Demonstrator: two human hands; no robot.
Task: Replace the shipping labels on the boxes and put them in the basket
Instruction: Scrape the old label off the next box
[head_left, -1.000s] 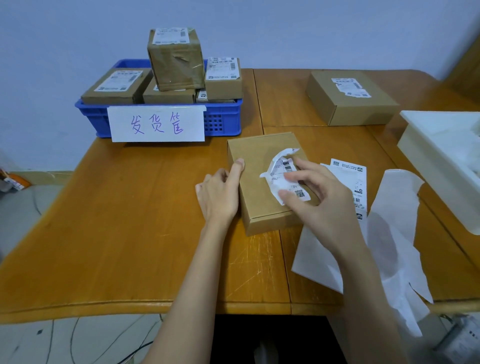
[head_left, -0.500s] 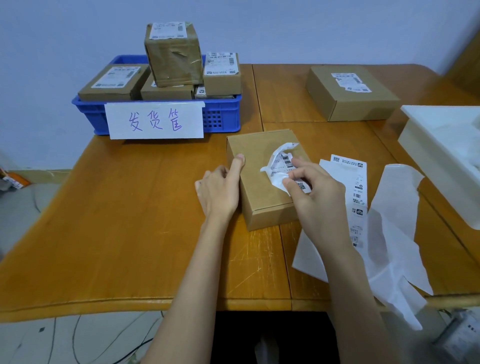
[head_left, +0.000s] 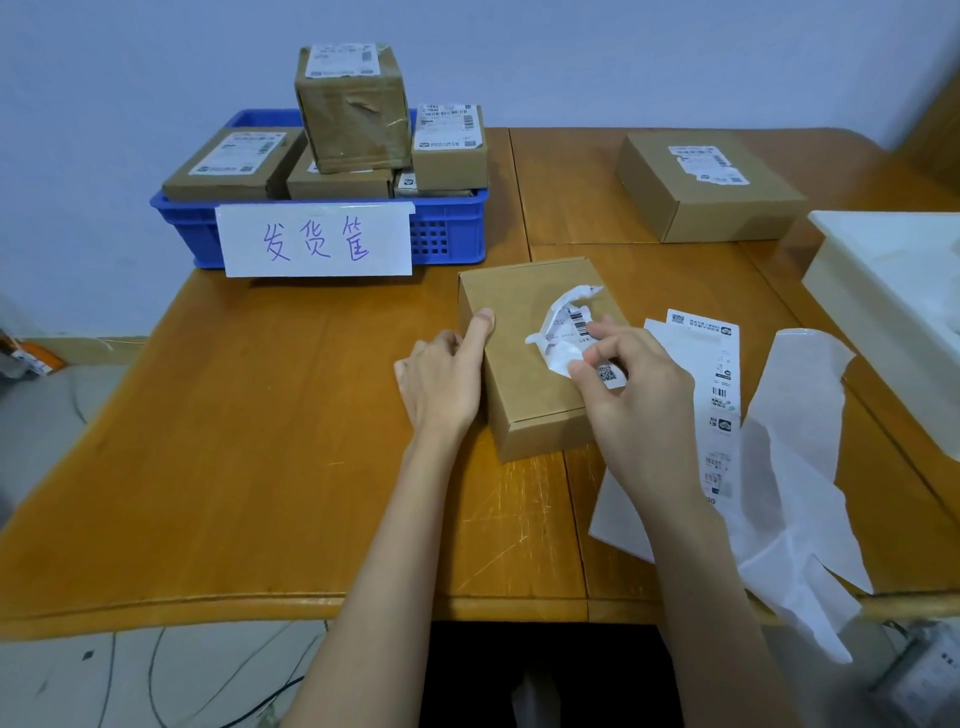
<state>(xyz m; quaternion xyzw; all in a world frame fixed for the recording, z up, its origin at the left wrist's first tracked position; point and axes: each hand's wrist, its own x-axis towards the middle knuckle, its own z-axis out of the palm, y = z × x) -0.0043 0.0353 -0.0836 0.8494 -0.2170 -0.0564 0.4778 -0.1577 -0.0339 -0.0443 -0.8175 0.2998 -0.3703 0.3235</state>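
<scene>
Box in work (head_left: 524, 358): plain brown carton near the table's middle, lying flat, lid up, between both hands.
Right hand (head_left: 636, 400): reaching in from the near edge, fingers curled, thumb and fingertips pinching the old label (head_left: 569, 338) on the box lid.
Old label: white, crumpled, partly peeled up and torn; barcode and QR code visible, text too small to read.
Left hand (head_left: 447, 374): laid against the box's left side, fingers relaxed, thumb straight and pressed on the lid's left edge, steadying.
New labels (head_left: 719, 395): one strip of printed labels on backing paper just right of the box, partly under the right forearm; codes visible, text unreadable.
Loose backing paper (head_left: 795, 467): white translucent sheet right of the strip, hanging over the near table edge.
Second box (head_left: 706, 187): one carton at far right of the table, well apart, torn white label on top.
Basket (head_left: 447, 234): one blue crate at far left, five labelled boxes visible in it, one stacked on top.
Sign (head_left: 314, 240): white paper taped on the basket front, handwritten in purple "发货筐".
White tray (head_left: 893, 306): at the right edge, partly out of view.
Table (head_left: 249, 441): orange-brown wood.
</scene>
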